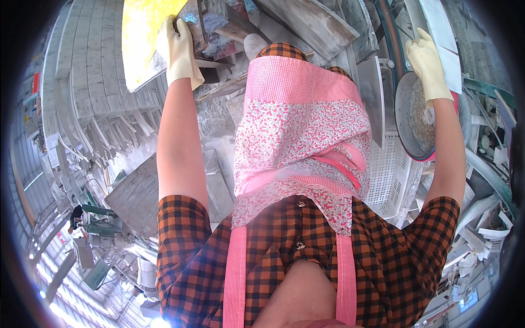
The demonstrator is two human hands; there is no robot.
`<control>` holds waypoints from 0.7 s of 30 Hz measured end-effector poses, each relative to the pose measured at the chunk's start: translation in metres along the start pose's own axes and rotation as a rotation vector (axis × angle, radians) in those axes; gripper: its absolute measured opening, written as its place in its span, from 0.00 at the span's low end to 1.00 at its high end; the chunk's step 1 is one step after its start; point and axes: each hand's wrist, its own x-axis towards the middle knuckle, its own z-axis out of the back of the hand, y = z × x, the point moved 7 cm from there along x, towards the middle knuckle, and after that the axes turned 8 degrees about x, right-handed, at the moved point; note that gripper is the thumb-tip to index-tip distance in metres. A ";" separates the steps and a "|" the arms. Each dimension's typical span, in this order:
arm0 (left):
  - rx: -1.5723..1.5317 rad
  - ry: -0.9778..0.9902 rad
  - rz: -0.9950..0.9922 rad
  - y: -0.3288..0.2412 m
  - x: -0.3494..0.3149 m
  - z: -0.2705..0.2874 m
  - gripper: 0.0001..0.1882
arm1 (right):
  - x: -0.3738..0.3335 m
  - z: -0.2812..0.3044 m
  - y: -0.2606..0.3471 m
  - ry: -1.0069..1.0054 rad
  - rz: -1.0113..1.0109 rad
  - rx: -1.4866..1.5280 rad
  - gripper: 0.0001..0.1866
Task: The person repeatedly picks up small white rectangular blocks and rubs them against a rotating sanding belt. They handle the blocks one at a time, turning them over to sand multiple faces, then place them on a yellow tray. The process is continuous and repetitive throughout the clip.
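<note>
My left hand (178,49), in a cream rubber glove, is closed at the right edge of a bright yellow sheet (143,41) at the upper left. The sheet has a pale, glaring patch, and its far end runs out of view. On the upper right, my right hand (427,65), in a matching glove, has its fingers bent and one raised knuckle or finger pointing away from me. It lies against a long white strip (440,33), above a round basin (416,117) with grainy, light brown contents. Whatever its fingers may hold cannot be made out.
A white perforated plastic crate (387,177) stands at my right side. Long grey boards (90,65) are stacked at the left, with ragged strips below. Dusty wooden planks (311,27) lie ahead. Scrap pieces (481,246) pile up at the lower right.
</note>
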 end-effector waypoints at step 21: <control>0.019 0.001 -0.003 -0.002 0.000 0.001 0.21 | 0.000 0.002 0.002 0.032 -0.014 -0.002 0.07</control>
